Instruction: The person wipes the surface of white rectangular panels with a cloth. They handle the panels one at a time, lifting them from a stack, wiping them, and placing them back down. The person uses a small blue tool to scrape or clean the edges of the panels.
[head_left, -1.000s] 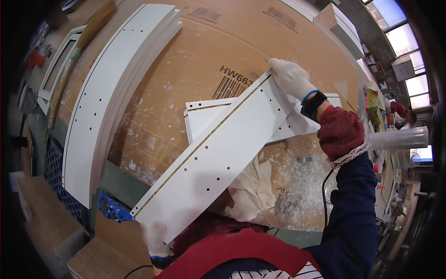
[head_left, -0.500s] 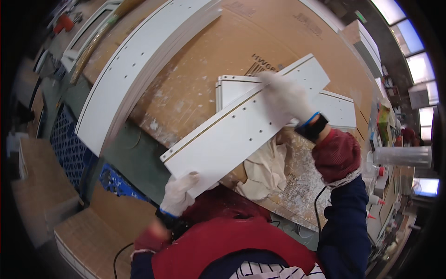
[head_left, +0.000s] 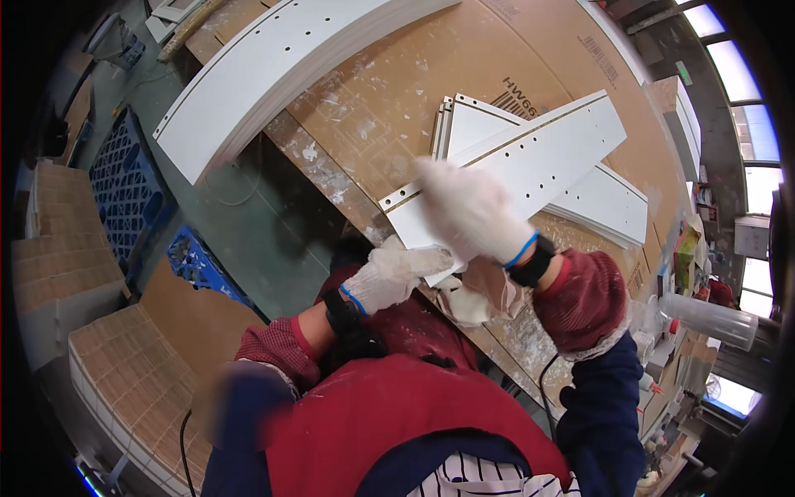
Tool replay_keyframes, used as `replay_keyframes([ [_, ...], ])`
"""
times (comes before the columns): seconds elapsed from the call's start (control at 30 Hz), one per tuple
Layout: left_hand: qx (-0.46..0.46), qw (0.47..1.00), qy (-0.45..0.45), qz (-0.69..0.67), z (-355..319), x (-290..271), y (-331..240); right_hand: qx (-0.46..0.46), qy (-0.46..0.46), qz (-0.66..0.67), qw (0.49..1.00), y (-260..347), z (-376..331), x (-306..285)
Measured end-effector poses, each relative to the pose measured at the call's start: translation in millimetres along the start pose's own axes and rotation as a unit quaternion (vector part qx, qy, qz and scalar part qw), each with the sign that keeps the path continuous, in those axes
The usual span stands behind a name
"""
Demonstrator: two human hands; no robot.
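The gloved left hand (head_left: 393, 273) is gripping the near end of the white drilled panel (head_left: 513, 170) lying across other panels (head_left: 604, 199) on the workbench (head_left: 389, 99), while the right hand (head_left: 472, 211) is pressing flat, fingers spread, so the overhanging board may be tipping off the edge.

Right hand (head_left: 472, 211) slid down the white panel (head_left: 530, 161).
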State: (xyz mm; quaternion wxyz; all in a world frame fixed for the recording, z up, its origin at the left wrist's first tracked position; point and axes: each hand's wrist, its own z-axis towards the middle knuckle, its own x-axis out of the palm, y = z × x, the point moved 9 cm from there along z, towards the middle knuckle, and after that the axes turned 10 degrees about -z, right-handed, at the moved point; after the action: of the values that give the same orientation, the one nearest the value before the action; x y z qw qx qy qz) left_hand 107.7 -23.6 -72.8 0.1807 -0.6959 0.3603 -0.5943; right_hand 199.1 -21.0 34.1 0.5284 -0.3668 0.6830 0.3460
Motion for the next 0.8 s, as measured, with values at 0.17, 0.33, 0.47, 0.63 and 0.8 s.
replay_keyframes([
  [0.17, 0.052, 0.994, 0.053, 0.082, -4.3, 7.7, -7.2, -0.127, -0.068, 0.144, 0.979, 54.0, -10.5, -8.8],
  [0.33, -0.061, 0.98, -0.01, -0.191, 0.1, 17.3, -1.5, 0.23, -0.118, 0.032, 0.966, -127.5, -23.3, -21.6],
  [0.47, 0.017, 0.999, 0.035, 0.028, 8.2, -5.8, 20.3, 0.132, -0.153, -0.022, 0.979, -69.2, -13.4, -15.3],
  [0.63, 0.073, 0.996, -0.007, -0.052, -2.2, -9.5, 23.4, -0.143, -0.037, 0.104, 0.984, 70.4, -3.4, 6.5],
  [0.8, -0.059, 0.98, 0.008, -0.187, 4.0, 15.2, 2.7, 0.056, -0.245, 0.02, 0.968, -22.8, -19.1, -27.0],
])
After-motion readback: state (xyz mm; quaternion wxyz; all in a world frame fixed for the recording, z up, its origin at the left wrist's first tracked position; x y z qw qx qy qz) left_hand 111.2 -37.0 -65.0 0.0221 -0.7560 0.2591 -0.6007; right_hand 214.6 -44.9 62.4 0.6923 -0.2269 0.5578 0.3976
